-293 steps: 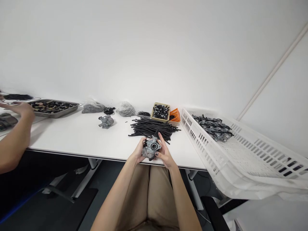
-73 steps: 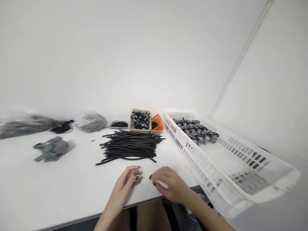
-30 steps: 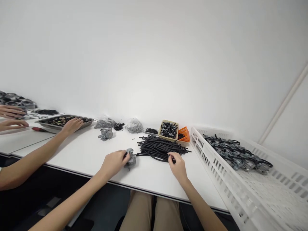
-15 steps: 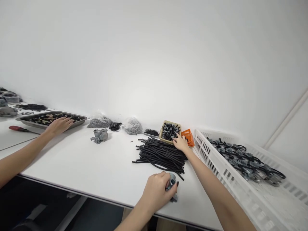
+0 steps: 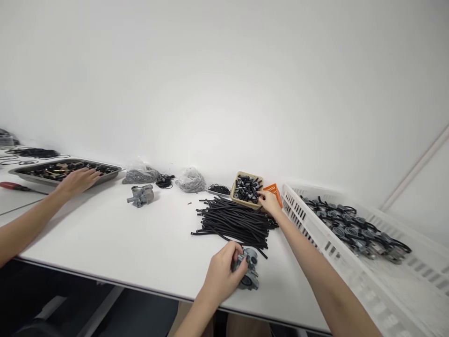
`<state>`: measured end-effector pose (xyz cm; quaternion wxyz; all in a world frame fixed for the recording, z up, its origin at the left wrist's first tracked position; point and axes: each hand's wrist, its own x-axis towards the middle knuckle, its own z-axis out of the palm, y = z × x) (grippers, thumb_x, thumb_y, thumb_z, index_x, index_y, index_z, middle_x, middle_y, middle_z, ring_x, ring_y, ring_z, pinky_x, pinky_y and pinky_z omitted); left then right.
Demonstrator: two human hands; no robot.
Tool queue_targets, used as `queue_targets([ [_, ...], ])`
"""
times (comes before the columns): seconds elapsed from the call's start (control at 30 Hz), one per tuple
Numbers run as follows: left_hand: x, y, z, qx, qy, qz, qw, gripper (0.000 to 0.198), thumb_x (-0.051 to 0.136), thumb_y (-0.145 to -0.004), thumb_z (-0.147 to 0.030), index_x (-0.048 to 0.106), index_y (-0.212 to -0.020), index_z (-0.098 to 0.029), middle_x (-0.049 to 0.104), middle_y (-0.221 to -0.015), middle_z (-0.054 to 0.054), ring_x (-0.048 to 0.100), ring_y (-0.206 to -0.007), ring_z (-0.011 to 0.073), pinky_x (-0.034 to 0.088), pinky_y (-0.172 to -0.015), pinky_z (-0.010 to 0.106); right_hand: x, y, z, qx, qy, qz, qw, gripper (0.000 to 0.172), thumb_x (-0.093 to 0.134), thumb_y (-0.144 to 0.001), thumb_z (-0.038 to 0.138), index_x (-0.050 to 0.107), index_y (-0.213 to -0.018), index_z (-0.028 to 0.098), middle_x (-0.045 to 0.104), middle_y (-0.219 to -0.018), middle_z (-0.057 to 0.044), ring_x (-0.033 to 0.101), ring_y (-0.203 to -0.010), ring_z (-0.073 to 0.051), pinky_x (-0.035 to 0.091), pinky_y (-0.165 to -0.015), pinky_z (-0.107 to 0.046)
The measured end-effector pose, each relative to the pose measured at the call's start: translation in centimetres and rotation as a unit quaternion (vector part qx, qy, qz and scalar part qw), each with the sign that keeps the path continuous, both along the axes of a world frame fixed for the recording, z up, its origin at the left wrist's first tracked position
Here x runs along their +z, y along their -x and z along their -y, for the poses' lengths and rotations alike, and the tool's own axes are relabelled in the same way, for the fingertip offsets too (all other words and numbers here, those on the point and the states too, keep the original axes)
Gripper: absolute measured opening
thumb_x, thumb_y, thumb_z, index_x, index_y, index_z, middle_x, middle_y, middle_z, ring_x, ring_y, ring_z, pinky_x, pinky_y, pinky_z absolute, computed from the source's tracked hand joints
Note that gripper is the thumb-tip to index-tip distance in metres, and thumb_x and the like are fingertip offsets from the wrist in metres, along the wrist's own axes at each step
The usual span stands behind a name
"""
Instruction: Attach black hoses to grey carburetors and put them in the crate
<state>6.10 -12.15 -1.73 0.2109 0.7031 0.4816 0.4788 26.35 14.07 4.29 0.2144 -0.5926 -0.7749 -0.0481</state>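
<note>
Near the table's front edge, my left hand (image 5: pixel 222 271) is closed on a grey metal part (image 5: pixel 249 269) that looks like a carburetor. My right hand (image 5: pixel 269 202) reaches to the right rim of a yellow basket (image 5: pixel 244 203) full of small black and grey pieces. Its fingers are pinched together at the basket's edge; what they hold, if anything, is too small to name. A pile of black tubes (image 5: pixel 235 222) lies just in front of the basket, between my hands. Behind my right hand an orange basket (image 5: pixel 276 193) leans.
On the right stands a white crate (image 5: pixel 336 262) holding several assembled metal parts. Another metal part (image 5: pixel 141 195) sits left of centre. Plastic bags (image 5: pixel 190 180) line the wall. At left, another person's hand (image 5: pixel 79 180) rests over a metal tray (image 5: pixel 31 177), near a red-handled tool (image 5: pixel 12 186).
My right hand has moved from over the pieces to the basket's right edge, its fingers now drawn together. The metal part in my left hand has turned, showing more of its body.
</note>
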Motion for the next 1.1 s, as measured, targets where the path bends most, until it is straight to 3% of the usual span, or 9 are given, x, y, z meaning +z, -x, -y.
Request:
queue_targets([
  [0.17, 0.0, 0.2, 0.0, -0.004, 0.005, 0.014, 1.0, 0.004, 0.048, -0.088, -0.023, 0.052, -0.089, -0.022, 0.051, -0.077, -0.002, 0.049, -0.069, 0.0146, 0.037, -0.066, 0.025, -0.7, 2.1, 0.5, -0.033, 0.02, 0.015, 0.999, 0.032, 0.055, -0.09, 0.03, 0.077, -0.109, 0.018, 0.062, -0.135, -0.015, 0.054, -0.12, -0.037, 0.045, -0.098, -0.047],
  [0.33, -0.1, 0.1, 0.1, -0.009, 0.004, 0.03, 1.0, 0.005, 0.046, -0.088, -0.022, 0.052, -0.087, -0.022, 0.051, -0.075, -0.002, 0.049, -0.068, 0.0144, 0.037, -0.065, 0.024, -0.7, 2.1, 1.7, -0.039, -0.01, -0.016, 0.999, 0.033, 0.051, -0.09, 0.021, 0.074, -0.113, 0.016, 0.065, -0.132, -0.014, 0.056, -0.119, -0.03, 0.045, -0.099, -0.039],
  [0.63, -0.2, 0.1, -0.1, -0.014, 0.007, 0.047, 0.999, 0.005, 0.047, -0.088, -0.022, 0.051, -0.087, -0.022, 0.051, -0.075, -0.002, 0.049, -0.068, 0.0141, 0.038, -0.065, 0.025, 0.8, 1.0, 4.8, 0.042, -0.087, -0.145, 0.985, 0.039, 0.044, -0.092, 0.024, 0.071, -0.12, 0.019, 0.066, -0.135, -0.007, 0.059, -0.126, -0.021, 0.042, -0.11, -0.033],
  [0.87, 0.0, 0.2, 0.0, -0.02, 0.014, 0.05, 0.998, 0.007, 0.047, -0.09, -0.025, 0.051, -0.085, -0.021, 0.053, -0.076, -0.002, 0.05, -0.07, 0.0146, 0.038, -0.067, 0.025, -2.3, 1.2, 8.8, 0.064, -0.042, -0.181, 0.98, 0.039, 0.052, -0.086, 0.022, 0.069, -0.122, 0.02, 0.075, -0.116, -0.007, 0.071, -0.1, -0.021, 0.054, -0.094, -0.034],
  [0.97, 0.0, 0.2, -0.1, -0.023, 0.016, 0.056, 0.998, 0.009, 0.046, -0.09, -0.026, 0.051, -0.084, -0.021, 0.054, -0.076, -0.002, 0.05, -0.07, 0.0147, 0.038, -0.066, 0.026, -3.2, 1.1, 9.7, 0.073, -0.02, -0.161, 0.984, 0.037, 0.053, -0.087, 0.019, 0.07, -0.12, 0.022, 0.074, -0.12, -0.005, 0.069, -0.108, -0.02, 0.05, -0.1, -0.033],
  [1.1, -0.1, 0.2, -0.3, -0.025, 0.012, 0.061, 0.998, 0.01, 0.046, -0.091, -0.026, 0.05, -0.083, -0.021, 0.055, -0.076, -0.002, 0.051, -0.07, 0.0149, 0.038, -0.067, 0.026, -2.4, 1.6, 9.5, 0.07, -0.005, -0.121, 0.99, 0.036, 0.054, -0.09, 0.022, 0.068, -0.123, 0.027, 0.071, -0.125, -0.005, 0.064, -0.117, -0.024, 0.046, -0.103, -0.04],
])
